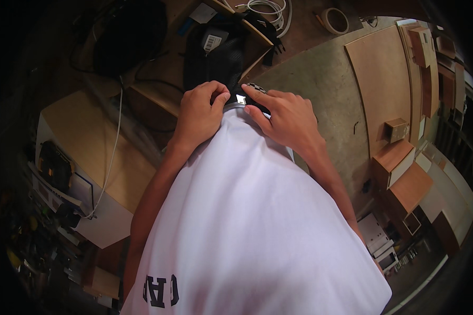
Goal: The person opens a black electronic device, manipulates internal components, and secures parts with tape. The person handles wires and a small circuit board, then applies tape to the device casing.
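Note:
Both of my hands are together at the front hem of the white shirt (257, 199) that I wear. My left hand (202, 110) has its fingers curled, thumb against forefinger, beside the hem. What it pinches, if anything, is hidden. My right hand (289, 115) is bent over a dark band, with thumb and forefinger on either side of it; its other fingers are curled out of sight. Between the two hands a small shiny, pale metal-like piece (241, 99) catches the light. Just beyond my right forefinger shows a black-and-white checkered patch (256, 88).
Ahead lies a black bag (210, 58) with a barcode label. A tape roll (335, 21) and a coiled white cable (265, 8) are at the top. Wooden boards (381, 79) and boxes (394, 163) line the right. To the left stands a wood-topped cabinet (89, 152) with a cable across it.

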`<move>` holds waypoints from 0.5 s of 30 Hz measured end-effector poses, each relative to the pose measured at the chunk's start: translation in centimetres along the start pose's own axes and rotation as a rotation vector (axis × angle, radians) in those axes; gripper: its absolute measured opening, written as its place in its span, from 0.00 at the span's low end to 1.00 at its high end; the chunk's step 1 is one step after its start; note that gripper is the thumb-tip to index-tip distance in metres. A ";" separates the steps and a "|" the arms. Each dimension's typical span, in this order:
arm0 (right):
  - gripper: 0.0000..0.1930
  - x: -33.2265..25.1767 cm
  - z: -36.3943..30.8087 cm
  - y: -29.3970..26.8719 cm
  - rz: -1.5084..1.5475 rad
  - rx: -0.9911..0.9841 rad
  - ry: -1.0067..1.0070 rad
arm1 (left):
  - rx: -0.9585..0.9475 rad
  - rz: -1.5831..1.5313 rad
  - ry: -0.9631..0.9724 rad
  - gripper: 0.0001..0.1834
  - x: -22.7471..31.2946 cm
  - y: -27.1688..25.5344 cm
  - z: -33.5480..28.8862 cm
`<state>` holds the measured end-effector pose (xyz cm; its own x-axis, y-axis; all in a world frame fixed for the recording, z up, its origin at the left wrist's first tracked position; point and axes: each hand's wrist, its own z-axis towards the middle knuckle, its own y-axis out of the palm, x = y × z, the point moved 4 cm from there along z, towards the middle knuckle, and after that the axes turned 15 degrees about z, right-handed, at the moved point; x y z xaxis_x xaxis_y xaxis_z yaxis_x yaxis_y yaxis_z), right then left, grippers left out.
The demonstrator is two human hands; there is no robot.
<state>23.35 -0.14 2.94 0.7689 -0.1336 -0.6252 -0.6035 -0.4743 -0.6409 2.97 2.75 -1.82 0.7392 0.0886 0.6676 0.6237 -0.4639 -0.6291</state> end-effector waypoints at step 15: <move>0.24 0.6 0.5 0.6 0.041 0.005 -0.033 | 0.008 0.012 0.026 0.09 -0.2 0.1 0.0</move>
<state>23.39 -0.09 1.97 0.7364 -0.1243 -0.6650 -0.6354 -0.4645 -0.6168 2.91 2.71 -2.01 0.7397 0.0602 0.6703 0.6171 -0.4579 -0.6399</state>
